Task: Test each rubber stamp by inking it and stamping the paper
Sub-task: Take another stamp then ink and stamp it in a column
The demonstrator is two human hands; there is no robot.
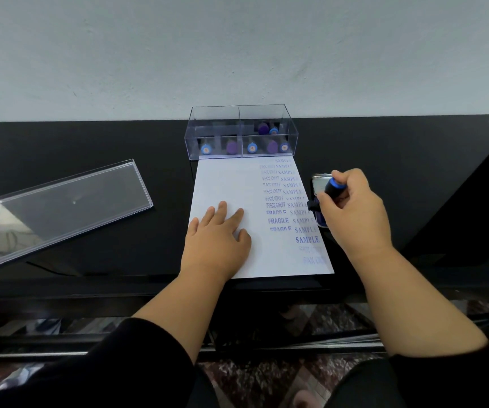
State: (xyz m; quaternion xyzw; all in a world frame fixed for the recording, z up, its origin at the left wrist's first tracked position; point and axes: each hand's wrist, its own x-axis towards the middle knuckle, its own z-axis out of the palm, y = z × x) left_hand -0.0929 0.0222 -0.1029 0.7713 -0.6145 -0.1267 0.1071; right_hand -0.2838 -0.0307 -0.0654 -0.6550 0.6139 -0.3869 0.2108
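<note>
A white paper sheet (228, 184) lies on the black table, its right half covered with blue SAMPLE, FAX OUT and FRAGILE prints. My left hand (218, 234) rests flat on the sheet's lower left part, fingers spread. My right hand (352, 207) grips a blue-and-black rubber stamp (334, 187) by its handle, tilted, with its black base down at the ink pad (319, 184) just beyond the paper's right edge. My hand hides most of the pad.
A clear two-compartment box (241, 113) stands at the paper's far end, holding several blue and purple stamps. Its clear lid (60, 207) lies on the table to the left. A pale wall rises behind the table (90, 142).
</note>
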